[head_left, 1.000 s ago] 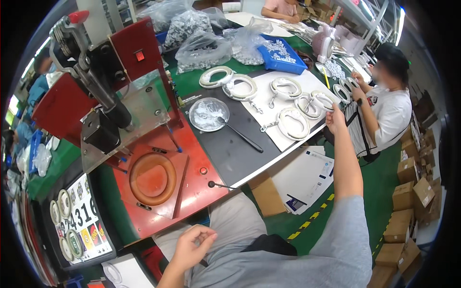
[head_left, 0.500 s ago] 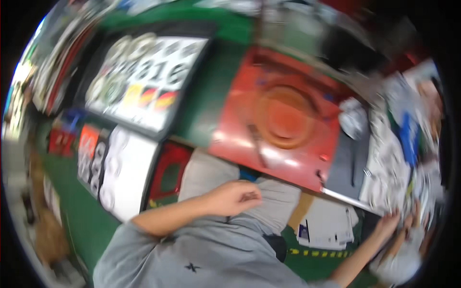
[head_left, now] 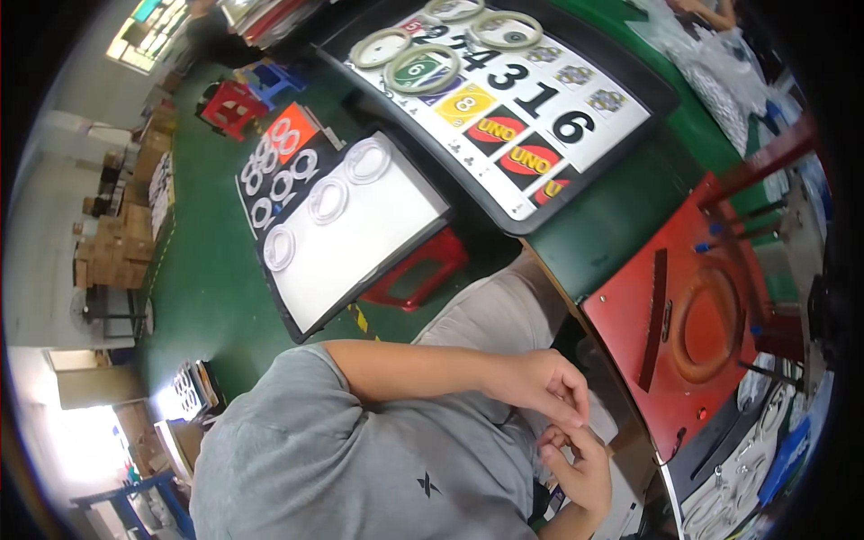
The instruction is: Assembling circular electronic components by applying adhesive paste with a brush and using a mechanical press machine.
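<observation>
My left hand (head_left: 544,385) is in front of my lap with its fingers curled. Close below it, my right hand (head_left: 580,472) has its fingers bent and drawn together. The fingertips of both hands meet; whatever is between them, if anything, is too small to make out. To the right of my hands lies a red board (head_left: 621,310) on the table. A round orange-brown ring (head_left: 681,333) is fixed on that board, with a dark flat strip (head_left: 654,319) beside it.
A black-edged tray (head_left: 531,222) holds a printed sheet and several pale rings (head_left: 421,70). Left of it, a white board (head_left: 346,261) with several clear rings (head_left: 328,200) rests above a red stool (head_left: 418,270). Whitish parts (head_left: 742,477) lie at the lower right.
The view has swung left. My right hand has come from the whitish parts at the far right to my left hand, and their fingertips now meet over my lap.
</observation>
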### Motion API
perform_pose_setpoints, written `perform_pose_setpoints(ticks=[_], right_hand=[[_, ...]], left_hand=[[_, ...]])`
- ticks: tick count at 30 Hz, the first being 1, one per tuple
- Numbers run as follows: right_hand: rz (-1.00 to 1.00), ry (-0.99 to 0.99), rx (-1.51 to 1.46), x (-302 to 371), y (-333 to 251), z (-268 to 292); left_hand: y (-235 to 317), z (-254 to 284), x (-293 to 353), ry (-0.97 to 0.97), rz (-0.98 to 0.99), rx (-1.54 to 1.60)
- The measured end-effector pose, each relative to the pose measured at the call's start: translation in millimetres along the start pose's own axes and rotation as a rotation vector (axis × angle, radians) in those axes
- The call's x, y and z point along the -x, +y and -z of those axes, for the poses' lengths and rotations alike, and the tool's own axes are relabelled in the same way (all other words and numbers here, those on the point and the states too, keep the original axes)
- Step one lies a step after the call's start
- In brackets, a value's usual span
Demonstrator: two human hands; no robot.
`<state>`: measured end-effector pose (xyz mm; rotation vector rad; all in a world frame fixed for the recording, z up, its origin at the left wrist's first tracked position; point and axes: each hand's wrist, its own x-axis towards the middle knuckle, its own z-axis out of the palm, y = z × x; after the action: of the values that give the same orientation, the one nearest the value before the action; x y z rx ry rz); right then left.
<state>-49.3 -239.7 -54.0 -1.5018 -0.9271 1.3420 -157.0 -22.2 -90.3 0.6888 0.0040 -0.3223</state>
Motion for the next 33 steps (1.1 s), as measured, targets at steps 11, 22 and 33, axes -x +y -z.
perform_pose_setpoints(ticks=[11, 22, 33], right_hand=[[-0.164, 0.192, -0.236, -52.4, -27.7, -22.1], [-0.162, 0.327, -0.289, -30.4, -7.3, -2.6], [-0.179, 0.456, -0.33, -5.6, 2.6, -8.4]], left_hand=[[51.1, 88.9, 116.3, 0.499, -0.035, -0.408], [11.9, 328.4, 372.1, 2.152, 0.39, -1.309], [121.9, 220.7, 299.7, 2.131, -0.486, -0.662]])
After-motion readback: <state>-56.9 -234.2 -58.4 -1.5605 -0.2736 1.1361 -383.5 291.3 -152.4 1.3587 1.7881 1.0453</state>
